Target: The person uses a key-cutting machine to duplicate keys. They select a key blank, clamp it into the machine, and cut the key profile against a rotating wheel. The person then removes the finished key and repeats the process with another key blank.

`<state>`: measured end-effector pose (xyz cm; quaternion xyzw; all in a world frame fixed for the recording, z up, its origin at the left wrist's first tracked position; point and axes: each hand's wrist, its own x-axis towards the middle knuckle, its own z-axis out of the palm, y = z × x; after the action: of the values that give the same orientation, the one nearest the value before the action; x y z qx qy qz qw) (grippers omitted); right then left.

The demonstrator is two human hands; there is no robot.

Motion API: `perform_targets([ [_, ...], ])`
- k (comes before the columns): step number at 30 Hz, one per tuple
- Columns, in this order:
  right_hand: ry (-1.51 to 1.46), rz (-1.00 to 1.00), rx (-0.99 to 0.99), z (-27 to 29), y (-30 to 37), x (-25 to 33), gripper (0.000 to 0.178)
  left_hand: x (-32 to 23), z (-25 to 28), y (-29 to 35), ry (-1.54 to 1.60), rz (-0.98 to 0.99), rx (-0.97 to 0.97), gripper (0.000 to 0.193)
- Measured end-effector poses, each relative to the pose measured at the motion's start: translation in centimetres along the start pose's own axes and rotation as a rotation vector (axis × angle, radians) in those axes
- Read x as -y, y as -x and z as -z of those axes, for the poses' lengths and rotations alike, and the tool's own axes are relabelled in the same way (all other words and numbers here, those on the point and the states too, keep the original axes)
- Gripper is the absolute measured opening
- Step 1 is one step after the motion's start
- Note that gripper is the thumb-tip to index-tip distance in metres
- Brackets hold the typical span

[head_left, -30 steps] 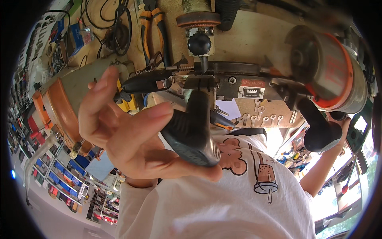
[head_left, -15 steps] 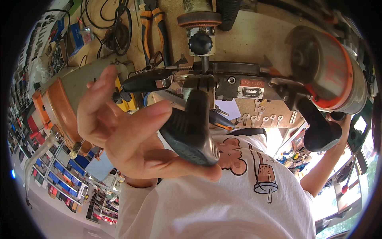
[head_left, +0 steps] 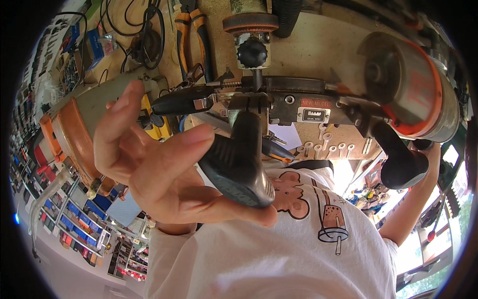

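Black rubbery handle point(head_left: 239, 167), a flared lever knob, sits in the left hand point(head_left: 159, 169) at centre frame: thumb pressed under its wide end, forefinger laid along its upper side, remaining fingers splayed open toward the upper left, so a loose pinch, not a full wrap. Long axis of the handle runs from its fat end at lower centre up to the dark machine body point(head_left: 279, 102) just above; left hand is the one on it. Right hand point(head_left: 428, 149) is at the right edge, around a second black grip point(head_left: 398, 162) under the orange-and-grey motor housing point(head_left: 413, 89); how tight it closes I cannot tell. White T-shirt point(head_left: 279, 249) with cartoon prints fills the lower frame. Labels: small red-and-silver rectangular plate point(head_left: 315, 110) on the machine body, right of the handle. Farther, upper left on the counter point(head_left: 318, 45): black cables point(head_left: 144, 35) and orange-handled pliers point(head_left: 196, 35).
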<state>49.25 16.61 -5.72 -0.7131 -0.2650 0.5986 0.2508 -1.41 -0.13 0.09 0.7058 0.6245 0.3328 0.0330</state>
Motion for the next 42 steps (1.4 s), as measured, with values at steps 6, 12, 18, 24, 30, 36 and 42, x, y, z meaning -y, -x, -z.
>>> perform_targets([
  [6,0.004,0.037,-0.030,-0.6,-0.4,0.8,0.044,0.1,-0.2,0.0,0.009,-0.020,-0.011,0.096],
  [12,-0.084,0.077,-0.040,-0.4,-0.4,0.2,0.047,0.3,-0.4,-0.2,0.012,-0.067,-0.018,0.094],
  [18,-0.271,0.127,0.161,1.1,0.3,-2.7,0.050,0.6,-0.2,0.0,-0.024,-0.117,0.004,0.094],
  [24,-0.184,0.083,0.378,2.5,0.5,-3.1,0.052,0.3,-0.5,-0.2,-0.017,-0.078,-0.024,0.093],
  [30,-0.166,0.061,0.262,1.2,1.1,-2.3,0.049,0.6,-0.4,-0.1,-0.014,-0.057,-0.033,0.094],
  [36,-0.037,0.036,0.109,1.0,0.9,-1.7,0.047,0.1,-0.5,-0.2,0.008,-0.036,-0.024,0.095],
  [42,-0.005,-0.064,0.132,1.7,-0.2,-0.5,0.044,0.5,-0.3,-0.2,0.021,-0.054,-0.025,0.096],
])
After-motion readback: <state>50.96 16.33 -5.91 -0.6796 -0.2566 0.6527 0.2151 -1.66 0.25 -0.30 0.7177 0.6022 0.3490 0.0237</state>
